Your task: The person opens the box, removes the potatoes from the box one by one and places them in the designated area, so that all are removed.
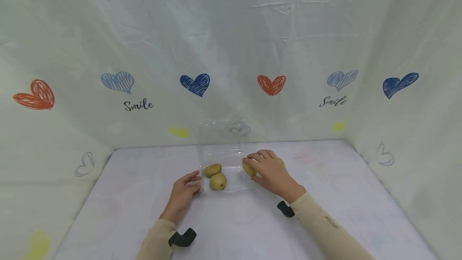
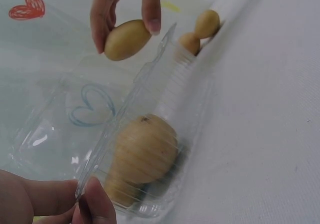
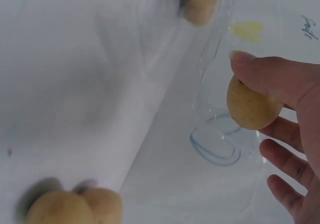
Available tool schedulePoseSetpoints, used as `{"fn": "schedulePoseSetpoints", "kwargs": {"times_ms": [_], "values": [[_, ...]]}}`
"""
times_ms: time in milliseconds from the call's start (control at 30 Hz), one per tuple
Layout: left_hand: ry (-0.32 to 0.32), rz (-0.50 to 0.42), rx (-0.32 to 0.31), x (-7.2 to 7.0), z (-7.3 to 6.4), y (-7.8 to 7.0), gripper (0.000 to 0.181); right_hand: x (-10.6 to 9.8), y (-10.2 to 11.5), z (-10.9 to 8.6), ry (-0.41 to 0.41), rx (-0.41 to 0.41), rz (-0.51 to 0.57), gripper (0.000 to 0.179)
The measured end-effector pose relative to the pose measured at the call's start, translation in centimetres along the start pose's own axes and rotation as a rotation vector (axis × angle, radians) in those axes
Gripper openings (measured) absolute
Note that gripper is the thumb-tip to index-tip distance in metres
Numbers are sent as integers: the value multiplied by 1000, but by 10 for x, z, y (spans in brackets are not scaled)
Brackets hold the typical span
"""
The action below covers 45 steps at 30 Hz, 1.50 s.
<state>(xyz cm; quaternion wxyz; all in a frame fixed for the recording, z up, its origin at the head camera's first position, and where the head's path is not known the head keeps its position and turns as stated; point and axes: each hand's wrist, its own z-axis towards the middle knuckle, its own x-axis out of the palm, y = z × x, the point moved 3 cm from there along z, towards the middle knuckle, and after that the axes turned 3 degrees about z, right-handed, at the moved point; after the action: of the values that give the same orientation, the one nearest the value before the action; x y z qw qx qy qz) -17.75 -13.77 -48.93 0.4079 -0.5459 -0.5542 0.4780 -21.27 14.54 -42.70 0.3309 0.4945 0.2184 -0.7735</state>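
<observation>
A clear plastic clamshell box (image 1: 236, 180) stands on the table with its lid (image 1: 220, 135) raised at the back. Two potatoes, one oval (image 1: 213, 170) and one rounder (image 1: 218, 181), lie in its left part. At the box's left side, my left hand (image 1: 182, 196) pinches the rim (image 2: 95, 159) between thumb and fingers. My right hand (image 1: 272, 176) grips another potato (image 2: 127, 39) by thumb and fingertips, above the box's right edge. In the right wrist view that potato (image 3: 254, 103) sits under the thumb, with the other fingers spread apart.
Two more potatoes (image 2: 207, 23) (image 2: 189, 43) lie together on the table to the right of the box, mostly hidden behind my right hand in the head view. A white curtain (image 1: 231, 51) printed with hearts hangs behind the white-covered table (image 1: 231, 228).
</observation>
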Motion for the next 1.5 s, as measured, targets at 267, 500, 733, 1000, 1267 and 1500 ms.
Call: {"fn": "schedulePoseSetpoints", "kwargs": {"times_ms": [267,500,733,1000,1267,1500], "values": [[6,19,-10,-1,0,1,46,-7,-23,-20,-58,65,-12,64],[8,15,-19,-1,0,0,47,-11,-48,-40,-74,146,-27,63],[15,16,-20,0,0,2,47,-12,-71,-62,-42,239,13,66],[14,16,-20,-2,-1,3,47,-11,-89,-76,-20,304,23,64],[6,14,-20,-2,-2,3,47,-3,-105,-85,-27,328,3,65],[13,0,-6,-1,0,3,47,4,-112,-89,22,361,18,64]]}}
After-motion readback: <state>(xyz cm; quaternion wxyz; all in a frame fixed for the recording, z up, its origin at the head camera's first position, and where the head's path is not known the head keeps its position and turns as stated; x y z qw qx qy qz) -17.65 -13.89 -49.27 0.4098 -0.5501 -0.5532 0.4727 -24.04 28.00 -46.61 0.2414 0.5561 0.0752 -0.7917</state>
